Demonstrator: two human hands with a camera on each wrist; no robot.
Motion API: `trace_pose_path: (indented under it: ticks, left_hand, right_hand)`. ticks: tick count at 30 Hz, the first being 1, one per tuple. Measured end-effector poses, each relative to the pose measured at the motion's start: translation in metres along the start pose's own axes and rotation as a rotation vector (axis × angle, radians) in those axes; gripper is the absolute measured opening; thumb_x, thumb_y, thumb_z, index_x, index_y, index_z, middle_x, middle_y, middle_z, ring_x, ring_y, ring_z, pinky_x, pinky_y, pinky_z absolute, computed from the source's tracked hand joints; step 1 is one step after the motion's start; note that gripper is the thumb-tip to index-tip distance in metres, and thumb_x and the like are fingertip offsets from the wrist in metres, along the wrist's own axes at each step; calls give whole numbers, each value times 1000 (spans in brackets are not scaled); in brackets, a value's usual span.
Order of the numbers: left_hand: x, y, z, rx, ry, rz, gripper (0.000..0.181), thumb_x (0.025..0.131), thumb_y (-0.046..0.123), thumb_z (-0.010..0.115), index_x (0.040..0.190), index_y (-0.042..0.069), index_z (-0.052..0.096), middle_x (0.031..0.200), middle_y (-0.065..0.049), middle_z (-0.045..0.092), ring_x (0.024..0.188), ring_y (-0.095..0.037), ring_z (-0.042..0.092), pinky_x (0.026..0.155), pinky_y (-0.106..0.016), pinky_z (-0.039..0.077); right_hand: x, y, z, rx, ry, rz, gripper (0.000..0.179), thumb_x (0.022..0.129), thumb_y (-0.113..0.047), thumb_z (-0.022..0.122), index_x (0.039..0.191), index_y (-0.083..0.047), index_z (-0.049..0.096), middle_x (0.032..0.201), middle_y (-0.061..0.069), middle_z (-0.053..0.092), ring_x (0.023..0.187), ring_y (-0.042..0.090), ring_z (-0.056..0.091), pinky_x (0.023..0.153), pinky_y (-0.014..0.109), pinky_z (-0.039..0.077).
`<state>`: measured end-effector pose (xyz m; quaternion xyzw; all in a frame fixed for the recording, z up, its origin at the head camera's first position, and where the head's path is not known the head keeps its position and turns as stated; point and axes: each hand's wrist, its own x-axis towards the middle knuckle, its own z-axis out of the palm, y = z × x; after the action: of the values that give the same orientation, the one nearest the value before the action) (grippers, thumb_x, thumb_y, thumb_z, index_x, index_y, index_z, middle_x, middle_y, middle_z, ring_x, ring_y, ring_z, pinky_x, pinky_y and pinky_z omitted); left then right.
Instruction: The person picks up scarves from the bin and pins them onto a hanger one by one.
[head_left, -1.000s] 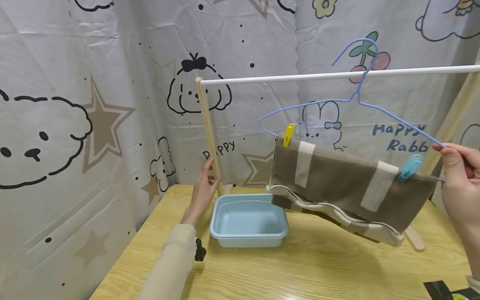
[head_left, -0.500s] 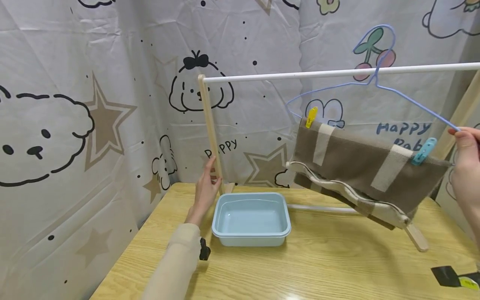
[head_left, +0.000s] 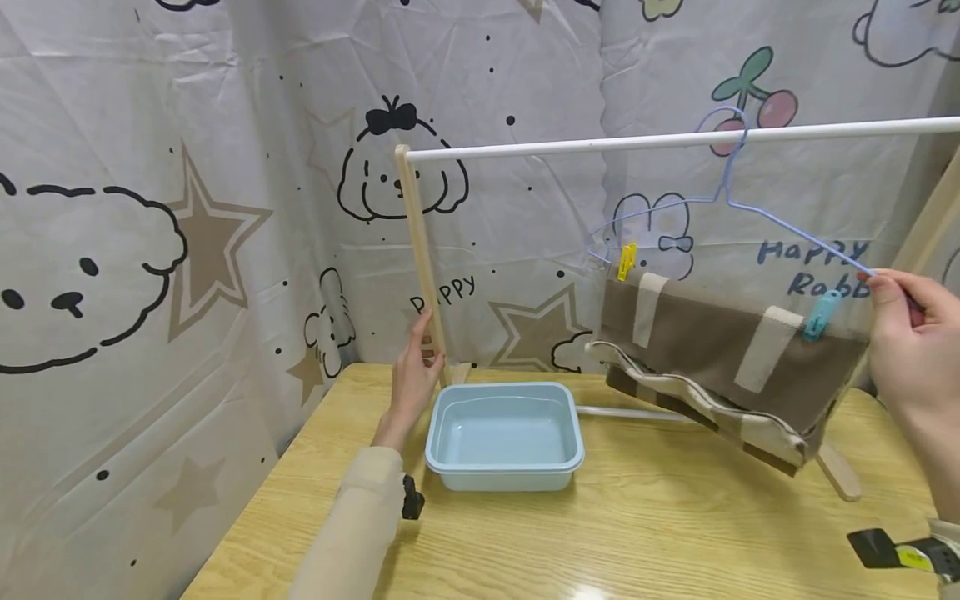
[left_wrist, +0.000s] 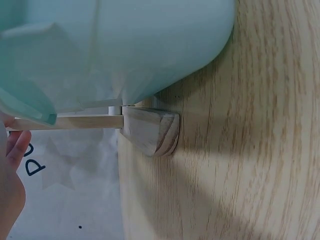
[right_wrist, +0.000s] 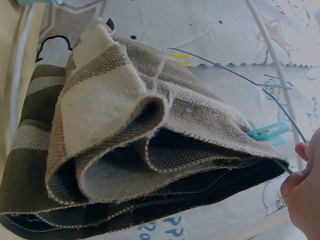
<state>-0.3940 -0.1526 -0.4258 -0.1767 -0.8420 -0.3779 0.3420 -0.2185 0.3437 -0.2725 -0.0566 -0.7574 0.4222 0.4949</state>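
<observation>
My right hand [head_left: 911, 325] grips the right end of a thin blue wire hanger [head_left: 795, 227]. Over its lower bar hangs a folded brown-and-cream checked cloth [head_left: 697, 337], tilted down to the right. A yellow clothespin [head_left: 627, 262] clips the cloth on the left, a teal clothespin [head_left: 822, 316] on the right. The hanger's hook overlaps the white rod [head_left: 555, 147] of a drying rack in the head view. My left hand [head_left: 411, 375] holds the rack's left wooden post [head_left: 422, 242] low down, thumb and fingers at either side. Layered folds of the cloth fill the right wrist view.
A pale blue plastic basin [head_left: 504, 481] stands on the wooden table [head_left: 600, 542], close beside the left post. The rack's right foot [head_left: 838, 473] and a low white crossbar [head_left: 637, 413] lie behind it to the right. A printed curtain [head_left: 225, 375] hangs behind.
The hanger with the cloth first rose and moved right, then came down and slightly left, its hook dropping from above the rod to rod level. The left hand stays on the post.
</observation>
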Motion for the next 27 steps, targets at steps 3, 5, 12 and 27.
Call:
trace_pose_path:
  ticks: [3, 5, 12, 27]
  left_hand:
    - [1, 2, 0, -2, 0, -2, 86, 90, -3, 68, 155, 33, 25, 110, -19, 64, 87, -31, 71, 73, -36, 61]
    - [1, 2, 0, 3, -2, -13, 86, 91, -3, 68, 155, 33, 24, 110, -19, 64, 87, -31, 71, 73, -36, 61]
    - [1, 3, -2, 15, -8, -40, 87, 92, -2, 66, 156, 35, 22, 111, -20, 64, 90, -32, 71, 75, -38, 61]
    - [-1, 8, -9, -24, -116, -58, 91, 93, -2, 64, 159, 35, 14, 140, -15, 50, 104, -32, 65, 79, -39, 59]
  right_hand:
    - [-5, 5, 1, -44, 4, 4, 20, 102, -21, 56, 99, -39, 64, 69, -30, 46, 53, -5, 31, 47, 11, 22]
    - [-7, 9, 2, -61, 14, -11, 17, 101, -20, 57, 102, -33, 68, 74, -36, 48, 54, -6, 31, 48, 9, 22]
    - [-15, 16, 6, -130, 26, -127, 30, 102, -17, 55, 107, 8, 72, 78, -44, 43, 53, -7, 27, 49, 10, 20]
    - [-21, 20, 2, -115, 67, -153, 27, 98, -14, 58, 111, 4, 72, 82, -35, 41, 72, -16, 38, 63, 3, 30]
